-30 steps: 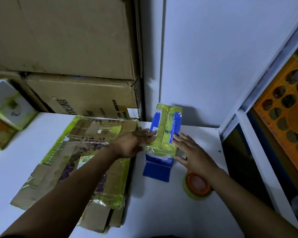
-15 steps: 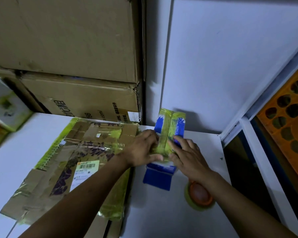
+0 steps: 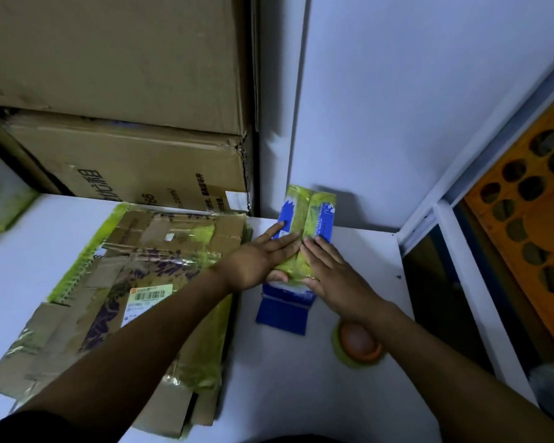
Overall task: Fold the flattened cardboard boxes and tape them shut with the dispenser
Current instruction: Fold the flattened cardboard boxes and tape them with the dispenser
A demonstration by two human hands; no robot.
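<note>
Across the upper left of the frame two big brown cartons (image 3: 115,75) stand stacked against the wall (image 3: 413,107), closing off the back of the white counter (image 3: 285,394).

Left of centre lies the pile of flattened cardboard (image 3: 135,282), several sheets deep, streaked with green tape and bearing a shipping label. None of these looks folded yet, so most of the task seems to remain.

At the right edge an orange crate (image 3: 525,235) sits beyond the counter's rim, which drops away just right of the work.

Near centre, pushed toward the wall corner, is the small blue box (image 3: 312,215). It is folded up and has green tape running lengthwise along its top seam. A blue flap at its near end lies open on the counter, so that end looks unsealed.

Both hands lie flat on the taped seam. The left hand (image 3: 256,260) and right hand (image 3: 336,276) have their fingers (image 3: 272,231) straight and close together, pressing down and gripping nothing, probably to smooth the tape.

Below the right wrist, lower right of centre, rests the tape roll (image 3: 360,346), green with an orange core, within easy reach. Open counter lies toward the bottom of the frame, while the wall, the pile and the rim hem in the other sides.
</note>
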